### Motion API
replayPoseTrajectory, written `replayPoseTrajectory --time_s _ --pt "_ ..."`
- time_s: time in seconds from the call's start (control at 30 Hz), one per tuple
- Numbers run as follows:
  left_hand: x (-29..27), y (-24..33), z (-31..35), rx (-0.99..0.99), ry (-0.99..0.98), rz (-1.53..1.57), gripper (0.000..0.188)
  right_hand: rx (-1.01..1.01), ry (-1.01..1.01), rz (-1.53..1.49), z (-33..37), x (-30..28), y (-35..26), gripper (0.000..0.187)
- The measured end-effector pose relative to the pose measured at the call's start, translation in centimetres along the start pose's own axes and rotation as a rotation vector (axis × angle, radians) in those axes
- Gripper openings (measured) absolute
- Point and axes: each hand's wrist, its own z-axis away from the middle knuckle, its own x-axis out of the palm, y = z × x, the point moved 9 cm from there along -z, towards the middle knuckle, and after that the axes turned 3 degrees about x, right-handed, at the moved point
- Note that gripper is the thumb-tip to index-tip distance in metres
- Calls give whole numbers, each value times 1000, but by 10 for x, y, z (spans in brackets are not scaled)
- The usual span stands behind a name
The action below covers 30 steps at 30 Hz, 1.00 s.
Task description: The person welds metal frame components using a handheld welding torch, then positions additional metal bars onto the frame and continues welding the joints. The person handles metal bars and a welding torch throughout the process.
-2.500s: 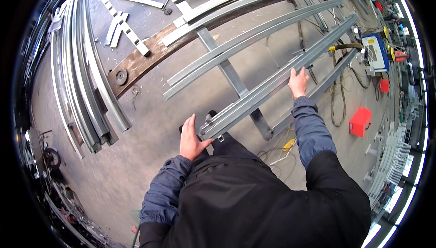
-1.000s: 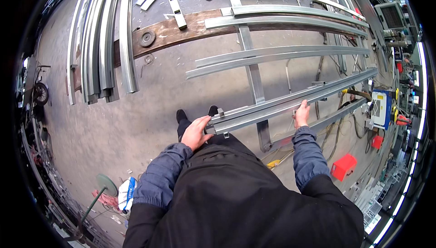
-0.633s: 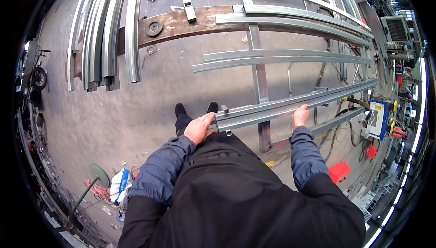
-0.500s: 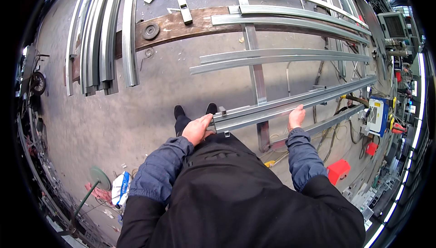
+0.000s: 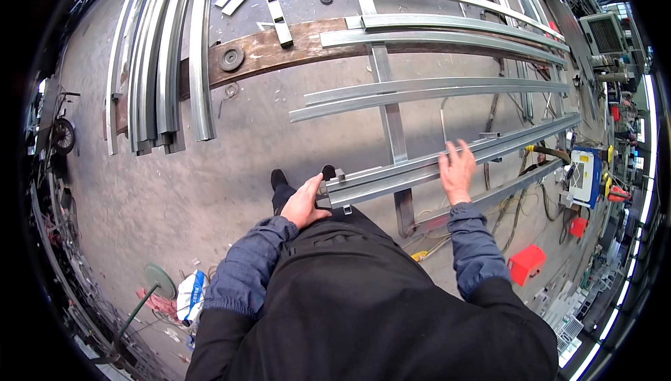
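A long silvery metal profile (image 5: 402, 180) with grooves lies across a metal frame (image 5: 404, 213) in front of my waist, rising slightly to the right. My left hand (image 5: 302, 204) is closed about its left end, fingers on the far side and thumb on the near side, by a grey block-like end piece (image 5: 323, 196). Small metal pieces stick out near that end on both sides. Over the profile's middle, my right hand (image 5: 457, 173) is open, its fingers spread and holding nothing. Whether its palm touches the metal cannot be told.
Farther off, more metal profiles (image 5: 426, 92) lie across the frame. A bundle of long profiles (image 5: 168, 67) rests on a brown beam (image 5: 279, 42) at the left, beside a dark disc (image 5: 231, 59). At the right are a blue-and-white machine (image 5: 584, 178), a red box (image 5: 526, 264) and cables.
My right hand has let go of the profile's near edge and moved up over it, its fingers opening. My left hand stays at the left end, its fingers slightly straighter.
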Motion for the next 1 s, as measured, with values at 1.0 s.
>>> replayPoseTrajectory --time_s 1.0 --pt "19 -2 -3 -102 -154 20 117 -172 -108 -266 38 1 -60 54"
